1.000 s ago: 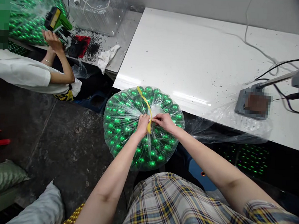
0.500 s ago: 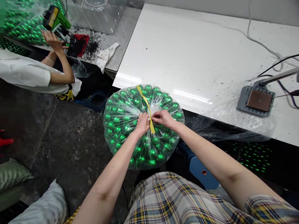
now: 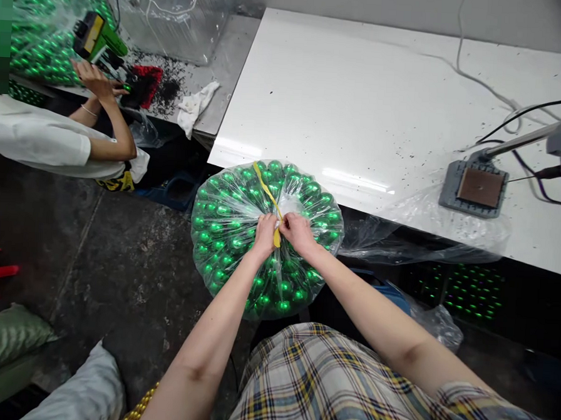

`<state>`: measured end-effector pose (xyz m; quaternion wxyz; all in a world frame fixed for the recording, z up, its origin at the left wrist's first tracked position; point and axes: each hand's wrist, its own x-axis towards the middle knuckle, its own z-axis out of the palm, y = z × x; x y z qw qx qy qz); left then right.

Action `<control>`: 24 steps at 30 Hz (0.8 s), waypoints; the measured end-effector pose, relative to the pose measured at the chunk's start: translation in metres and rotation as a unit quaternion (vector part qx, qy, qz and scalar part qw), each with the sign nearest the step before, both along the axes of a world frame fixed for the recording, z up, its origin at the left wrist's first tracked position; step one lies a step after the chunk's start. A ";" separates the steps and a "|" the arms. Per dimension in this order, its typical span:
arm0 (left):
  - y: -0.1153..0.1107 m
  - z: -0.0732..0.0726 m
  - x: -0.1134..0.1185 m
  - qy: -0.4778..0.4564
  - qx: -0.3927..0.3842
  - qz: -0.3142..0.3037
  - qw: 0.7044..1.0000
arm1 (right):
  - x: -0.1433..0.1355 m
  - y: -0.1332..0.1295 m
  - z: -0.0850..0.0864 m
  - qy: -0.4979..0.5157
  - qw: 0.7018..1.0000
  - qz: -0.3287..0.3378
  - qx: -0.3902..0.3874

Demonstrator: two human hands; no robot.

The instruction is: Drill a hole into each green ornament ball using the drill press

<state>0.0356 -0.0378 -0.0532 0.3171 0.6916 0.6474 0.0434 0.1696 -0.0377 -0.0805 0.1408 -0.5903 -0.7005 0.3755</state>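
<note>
A big clear plastic bag (image 3: 222, 251) full of shiny green balls stands in front of me, its top gathered to the middle. A yellow strip (image 3: 264, 185) lies across the gathered neck. My left hand (image 3: 265, 233) is closed on the bag's neck, just left of the strip. Fingers pinched, my right hand (image 3: 298, 231) holds the strip close to the neck, almost touching the left hand. The strip's lower end hangs between both hands. My fingertips hide the exact crossing of strip and plastic.
Behind the bag is a white table (image 3: 342, 100) with dark specks. On its right stands a grey press-like device (image 3: 474, 186), with cables and loose clear plastic (image 3: 412, 217). At left, a co-worker's hand (image 3: 94, 80) is by a green machine (image 3: 104, 41). Sacks (image 3: 83, 388) lie lower left.
My right hand has drawn in and down toward my left hand. The strip's lower end has shifted left and shows less. My left hand stays at the neck.
</note>
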 end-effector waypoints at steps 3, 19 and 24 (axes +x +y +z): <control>-0.001 -0.002 0.000 -0.003 0.002 0.011 1.000 | -0.007 -0.006 -0.001 -0.002 0.998 -0.054 -0.024; 0.000 0.008 0.004 0.012 0.030 -0.015 0.999 | 0.014 -0.001 0.016 0.064 0.996 -0.028 -0.051; 0.000 0.010 0.003 0.021 0.034 -0.031 0.999 | 0.010 0.007 0.013 0.079 0.994 -0.031 -0.067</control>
